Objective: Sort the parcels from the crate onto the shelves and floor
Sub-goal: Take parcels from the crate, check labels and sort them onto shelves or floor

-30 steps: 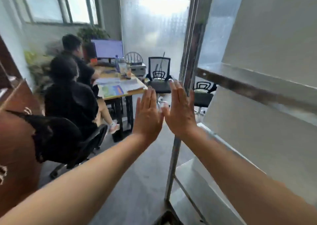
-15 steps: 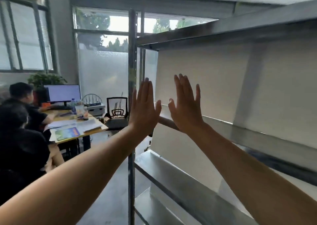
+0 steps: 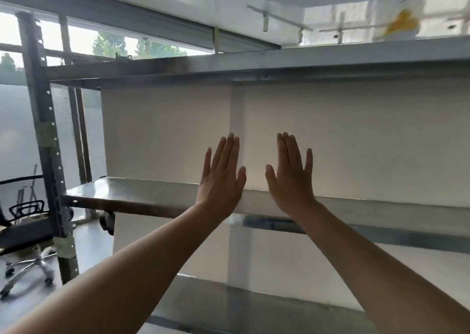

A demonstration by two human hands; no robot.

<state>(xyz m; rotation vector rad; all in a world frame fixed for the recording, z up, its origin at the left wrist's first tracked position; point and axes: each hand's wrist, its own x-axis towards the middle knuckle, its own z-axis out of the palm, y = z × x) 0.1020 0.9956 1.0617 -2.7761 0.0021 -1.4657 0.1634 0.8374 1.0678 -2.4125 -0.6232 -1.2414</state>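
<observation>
A grey metal shelf unit fills the view. Its middle shelf [image 3: 132, 196] runs across at hand height, a top shelf [image 3: 229, 66] sits above and a lower shelf [image 3: 229, 300] below. All three boards are bare. My left hand [image 3: 221, 175] and my right hand [image 3: 292, 175] are raised side by side in front of the middle shelf, fingers straight and pointing up, backs toward me, a small gap between them. Neither hand holds anything. No parcel or crate is in view.
The shelf's dark perforated upright post [image 3: 48, 140] stands at the left. Beyond it are a black office chair [image 3: 23, 232] on a wheeled base and frosted windows [image 3: 15, 135]. A white wall [image 3: 356, 140] backs the shelves.
The view has swung right and up, from the desk with seated people to the shelf unit. My two hands stay raised and flat and have drawn slightly apart.
</observation>
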